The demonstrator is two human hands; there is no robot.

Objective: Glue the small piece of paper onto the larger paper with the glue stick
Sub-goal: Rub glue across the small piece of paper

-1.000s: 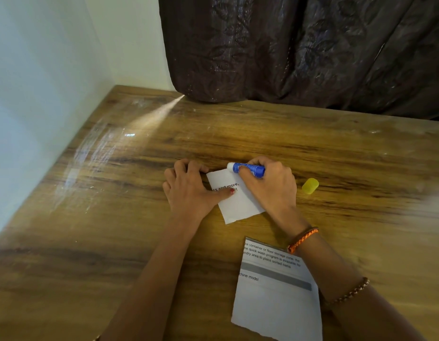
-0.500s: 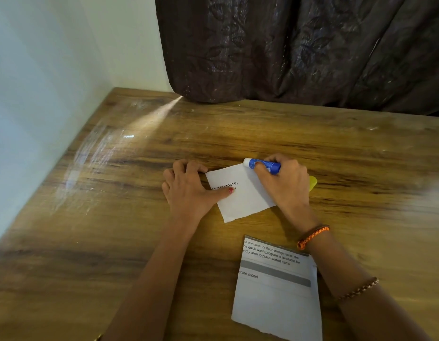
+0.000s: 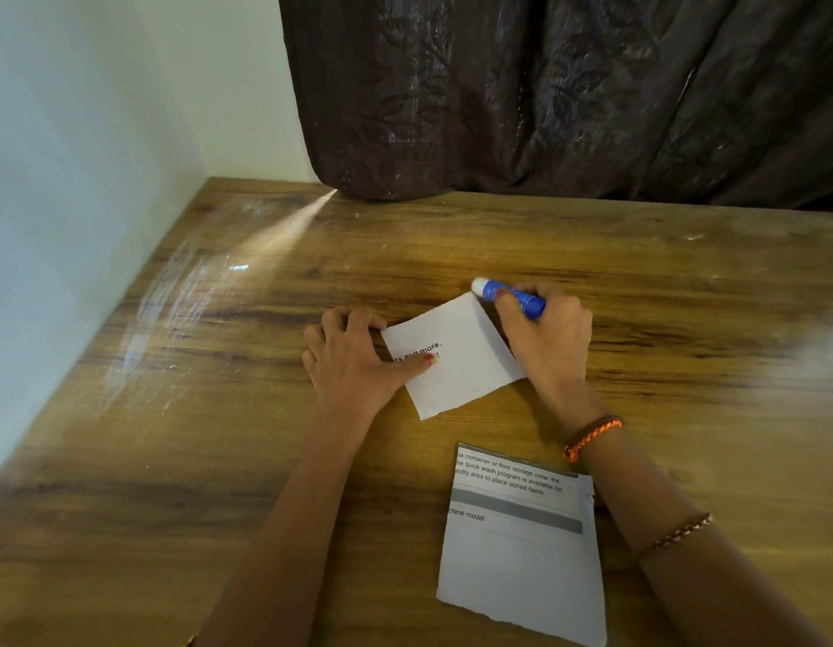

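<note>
The small piece of paper (image 3: 456,357), white with a line of print, lies on the wooden table (image 3: 218,459). My left hand (image 3: 353,361) rests on its left edge, thumb pressing flat on the print. My right hand (image 3: 547,333) grips the blue glue stick (image 3: 510,296), whose white tip sits at the paper's far right corner. The larger paper (image 3: 522,553), printed with text and a grey bar, lies flat nearer to me, between my forearms. The yellow cap is hidden behind my right hand.
A dark patterned curtain (image 3: 568,95) hangs along the table's back edge. A pale wall (image 3: 55,226) runs along the table's left side.
My right hand slid the glue stick to the right along the small paper's far edge, up to its far right corner, covering the yellow cap. My left hand stayed put.
</note>
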